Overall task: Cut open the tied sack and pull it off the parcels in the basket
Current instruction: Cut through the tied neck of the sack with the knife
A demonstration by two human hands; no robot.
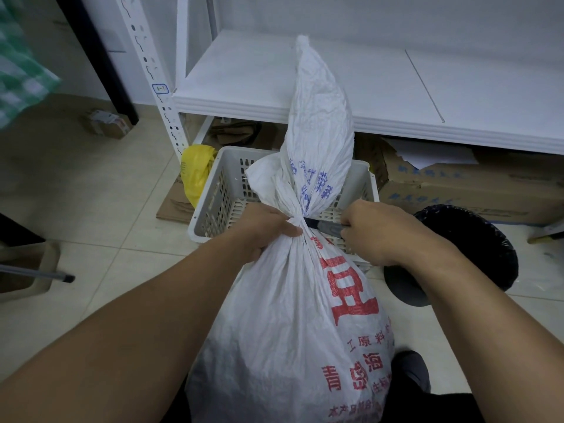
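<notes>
White sack (290, 315) upright on floor before person, tied neck level with near rim of white basket (219, 190). Loose top rises in front of basket, hiding part of its inside.
Left hand (265, 230): fingers curled round neck at tie.
Right hand (375, 230): fingers clenched on dark cutter (323, 226), tip against neck's right side.
Around: white shelf (244, 87) behind basket, yellow bag (195, 169) at left, cardboard box (457, 190) and black bin (488, 239) at right.
</notes>
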